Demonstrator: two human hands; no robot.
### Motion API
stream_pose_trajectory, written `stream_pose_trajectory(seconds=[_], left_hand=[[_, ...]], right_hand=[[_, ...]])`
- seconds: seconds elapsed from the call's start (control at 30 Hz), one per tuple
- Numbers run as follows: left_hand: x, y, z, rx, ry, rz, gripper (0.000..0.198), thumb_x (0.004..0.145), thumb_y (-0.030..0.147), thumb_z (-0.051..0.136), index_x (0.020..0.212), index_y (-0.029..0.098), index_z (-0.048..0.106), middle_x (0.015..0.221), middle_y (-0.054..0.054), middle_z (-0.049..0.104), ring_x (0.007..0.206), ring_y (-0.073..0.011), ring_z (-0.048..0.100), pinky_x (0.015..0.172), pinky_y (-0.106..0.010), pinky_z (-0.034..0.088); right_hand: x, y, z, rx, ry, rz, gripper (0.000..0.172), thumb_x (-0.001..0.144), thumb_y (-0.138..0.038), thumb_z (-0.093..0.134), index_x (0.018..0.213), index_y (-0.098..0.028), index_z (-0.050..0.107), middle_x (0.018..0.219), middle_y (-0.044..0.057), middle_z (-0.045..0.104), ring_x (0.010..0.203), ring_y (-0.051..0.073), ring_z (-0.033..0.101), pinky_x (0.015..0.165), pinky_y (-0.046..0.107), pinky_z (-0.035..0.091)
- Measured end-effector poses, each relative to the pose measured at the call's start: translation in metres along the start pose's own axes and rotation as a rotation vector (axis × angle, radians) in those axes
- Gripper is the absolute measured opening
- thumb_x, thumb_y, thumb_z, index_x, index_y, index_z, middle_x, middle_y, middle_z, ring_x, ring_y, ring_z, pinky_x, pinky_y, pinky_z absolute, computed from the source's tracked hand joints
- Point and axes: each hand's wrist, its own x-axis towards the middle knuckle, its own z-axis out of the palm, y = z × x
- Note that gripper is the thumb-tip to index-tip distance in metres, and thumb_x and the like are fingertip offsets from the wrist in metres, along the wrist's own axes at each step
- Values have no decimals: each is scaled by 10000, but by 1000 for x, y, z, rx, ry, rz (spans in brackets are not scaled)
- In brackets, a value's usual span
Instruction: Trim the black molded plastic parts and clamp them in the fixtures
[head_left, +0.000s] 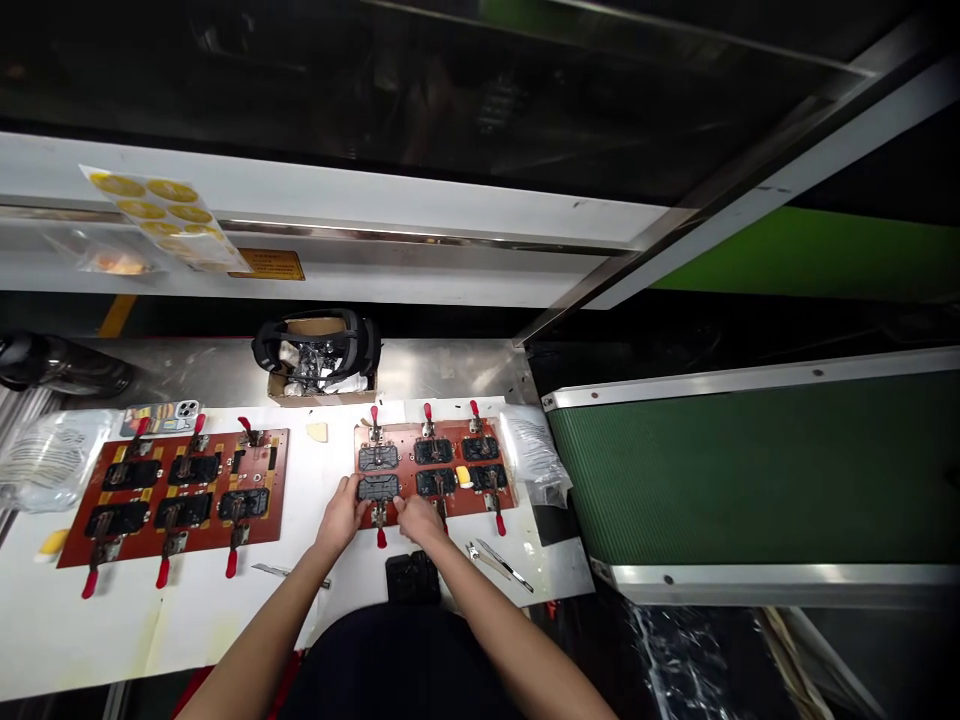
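Note:
On the right red-brown fixture board [409,467], a black rectangular plastic part [378,488] lies in the front left position, between my two hands. My left hand [343,513] grips its left edge, with fingers along the side and thumb at the near corner. Curled at its near right corner is my right hand [420,521], whose fingertips are partly hidden. A similar part [378,458] sits just behind it. The red-tipped toggle clamp [381,535] in front of the part points toward me. Other black parts on this board lie under clamps.
Another clamp board [274,500] with black parts is at left. A cardboard box [322,398] stands behind. Near me lie a black block [412,578], a craft knife [504,565] and another blade tool [270,570]. A green conveyor [750,480] runs at right.

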Motion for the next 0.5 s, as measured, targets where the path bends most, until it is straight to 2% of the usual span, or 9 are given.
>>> stream_pose_trajectory(seconds=[0.1, 0.2, 0.33, 0.43, 0.5], left_hand=[[-1, -2, 0, -2, 0, 17, 380, 873, 203, 530, 1244, 255, 470, 1095, -49, 566, 839, -200, 626, 766, -326, 500], [-1, -4, 1, 2, -6, 28, 365, 870, 202, 525, 1228, 244, 470, 1058, -43, 577, 775, -188, 619, 749, -329, 501], [1, -5, -1, 18, -21, 41, 356, 856, 183, 545, 1202, 227, 477, 1094, -60, 593, 825, -199, 629, 771, -335, 504], [3, -5, -2, 30, -36, 51, 366, 850, 161, 562, 1205, 209, 486, 1154, -77, 597, 946, -221, 629, 824, -352, 500], [4, -4, -3, 37, -48, 55, 375, 853, 154, 569, 1216, 196, 487, 1172, -82, 598, 1005, -231, 619, 860, -372, 495]], right_hand=[[-21, 15, 18, 215, -222, -36, 708, 1031, -593, 160, 916, -154, 705, 836, 106, 748, 709, 163, 704, 607, 266, 564], [-32, 21, 37, 359, -327, -87, 597, 1036, -574, 242, 966, -191, 695, 860, 52, 746, 640, 98, 662, 550, 185, 520], [-27, 23, 59, 394, -319, -36, 457, 1035, -460, 383, 841, -153, 661, 716, 15, 683, 489, 63, 560, 478, 166, 461], [-23, 25, 71, 328, -279, 44, 432, 1003, -460, 484, 748, -140, 623, 574, -34, 588, 407, 69, 493, 441, 196, 435], [-23, 27, 78, 290, -246, 66, 429, 998, -483, 498, 775, -138, 625, 571, -51, 574, 408, 70, 492, 454, 205, 442]])
